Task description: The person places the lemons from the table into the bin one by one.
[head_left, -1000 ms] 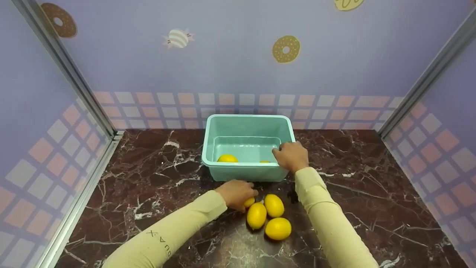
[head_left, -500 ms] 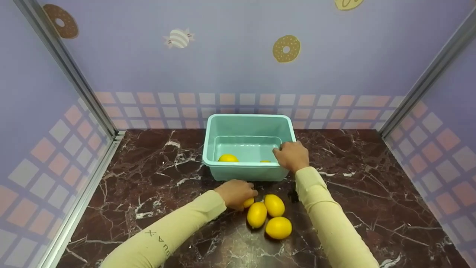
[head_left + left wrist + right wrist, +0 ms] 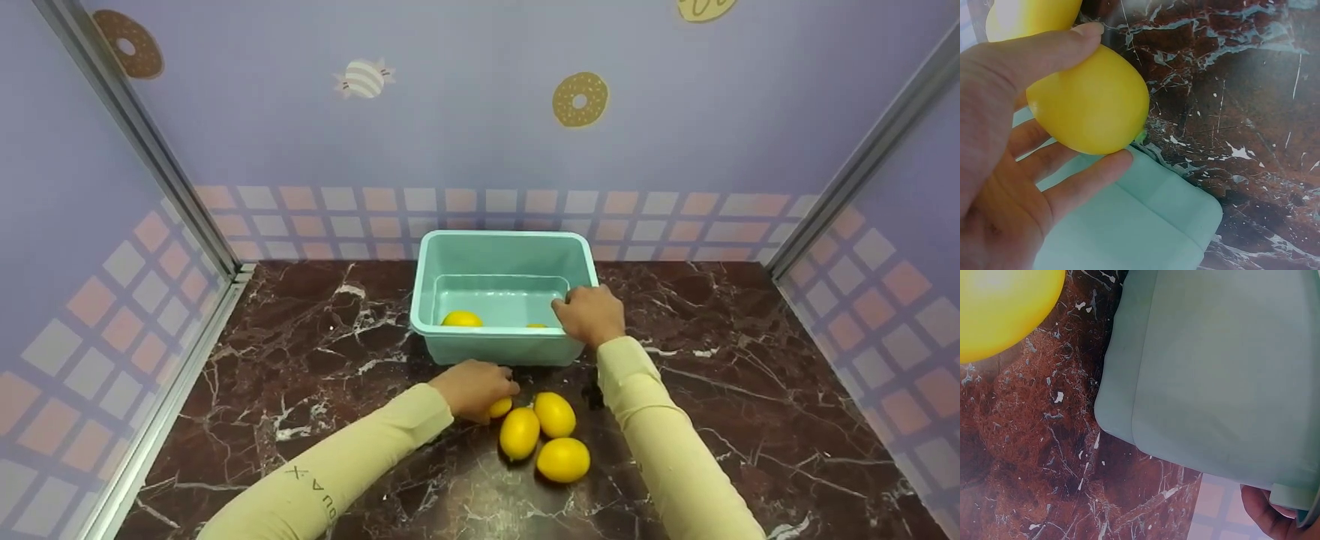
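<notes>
Left wrist: held lemon (image 3: 1092, 104) diagonal, tip (image 3: 1140, 136) lower right.

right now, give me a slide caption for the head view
Left hand grips a lemon near three other lemons; right hand holds a teal bin by its rim, yellow fruit inside.

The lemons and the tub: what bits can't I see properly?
Head view: most of the held lemon, hidden by the left hand.
Head view: the lower part of the inside lemon, behind the front wall of the tub.
Right wrist view: the rest of the nearby lemon, cut off by the top and left edges.
</notes>
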`<state>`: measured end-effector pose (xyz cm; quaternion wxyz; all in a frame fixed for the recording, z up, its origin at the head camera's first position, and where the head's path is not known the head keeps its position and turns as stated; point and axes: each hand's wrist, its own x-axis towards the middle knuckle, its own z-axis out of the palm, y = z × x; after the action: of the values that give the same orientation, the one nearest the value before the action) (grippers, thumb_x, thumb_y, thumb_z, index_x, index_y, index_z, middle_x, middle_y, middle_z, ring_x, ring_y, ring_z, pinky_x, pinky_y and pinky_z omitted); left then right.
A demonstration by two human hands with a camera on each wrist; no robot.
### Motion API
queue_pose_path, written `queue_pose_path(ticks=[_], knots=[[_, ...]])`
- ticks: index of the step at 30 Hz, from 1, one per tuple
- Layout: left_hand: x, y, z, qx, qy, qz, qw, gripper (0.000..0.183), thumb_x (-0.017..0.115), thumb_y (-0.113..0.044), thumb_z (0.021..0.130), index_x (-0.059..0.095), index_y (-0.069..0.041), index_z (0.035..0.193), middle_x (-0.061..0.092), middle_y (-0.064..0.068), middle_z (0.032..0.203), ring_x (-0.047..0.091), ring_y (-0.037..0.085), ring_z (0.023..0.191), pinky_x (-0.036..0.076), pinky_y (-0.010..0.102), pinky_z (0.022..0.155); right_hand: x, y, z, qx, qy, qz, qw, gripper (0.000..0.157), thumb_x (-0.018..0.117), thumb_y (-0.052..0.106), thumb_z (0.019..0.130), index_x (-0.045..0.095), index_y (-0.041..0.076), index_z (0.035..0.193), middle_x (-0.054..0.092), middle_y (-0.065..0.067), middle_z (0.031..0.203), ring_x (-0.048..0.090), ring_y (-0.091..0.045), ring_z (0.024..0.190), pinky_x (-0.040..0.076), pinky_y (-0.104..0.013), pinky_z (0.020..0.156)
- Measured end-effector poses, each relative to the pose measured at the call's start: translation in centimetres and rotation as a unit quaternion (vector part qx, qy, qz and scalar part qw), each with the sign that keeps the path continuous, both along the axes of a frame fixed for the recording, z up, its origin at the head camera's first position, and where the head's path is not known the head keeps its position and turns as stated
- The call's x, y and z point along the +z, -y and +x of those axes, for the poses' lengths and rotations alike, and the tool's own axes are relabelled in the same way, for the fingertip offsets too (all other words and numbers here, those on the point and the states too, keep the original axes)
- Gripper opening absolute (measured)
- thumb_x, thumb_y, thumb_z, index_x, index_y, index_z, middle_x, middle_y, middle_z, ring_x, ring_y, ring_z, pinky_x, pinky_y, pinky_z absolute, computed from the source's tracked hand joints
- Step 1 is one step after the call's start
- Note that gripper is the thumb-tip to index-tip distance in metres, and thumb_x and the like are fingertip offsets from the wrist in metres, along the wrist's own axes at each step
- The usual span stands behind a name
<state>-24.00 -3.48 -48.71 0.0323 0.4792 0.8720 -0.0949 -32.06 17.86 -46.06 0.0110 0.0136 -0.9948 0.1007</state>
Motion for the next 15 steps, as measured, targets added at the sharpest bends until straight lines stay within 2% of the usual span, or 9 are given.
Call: queue_pose_path(ticks=[6,12,15], knots=[[0.47,0.08,0.01,0.002,0.003,0.006,1.0,0.039,0.078,-0.024,0.067,0.064,-0.021,0.104,0.061,0.001,0.098,0.06,0.018,0.082,0.053,0.034,0.072,-0.06,0.02,-0.03,0.0,-0.003,0.003,1.0,0.051,0.037,0.048,0.088,0.069,0.008,0.091,0.064,-0.019,0.104,0.054,-0.039,0.102,0.045,-0.056,0.081],[0.7,0.05,-0.09,0.003,0.0,0.012,0.9999,0.038,0.078,-0.024,0.067,0.063,-0.022,0.102,0.06,0.0,0.095,0.059,0.018,0.08,0.053,0.034,0.07,-0.01,0.0,0.12,0.0,-0.012,-0.007,1.0,0.048,0.038,0.047,0.087,0.064,0.01,0.071,0.066,-0.016,0.093,0.058,-0.037,0.093,0.047,-0.054,0.075],[0.9,-0.04,-0.01,0.0,-0.003,0.019,0.9998,0.038,0.078,-0.025,0.066,0.063,-0.022,0.101,0.059,0.0,0.094,0.058,0.018,0.08,0.053,0.034,0.07,0.01,0.01,0.13,0.0,-0.012,-0.009,1.0,0.047,0.038,0.048,0.087,0.063,0.011,0.07,0.066,-0.015,0.091,0.059,-0.037,0.091,0.048,-0.053,0.072]])
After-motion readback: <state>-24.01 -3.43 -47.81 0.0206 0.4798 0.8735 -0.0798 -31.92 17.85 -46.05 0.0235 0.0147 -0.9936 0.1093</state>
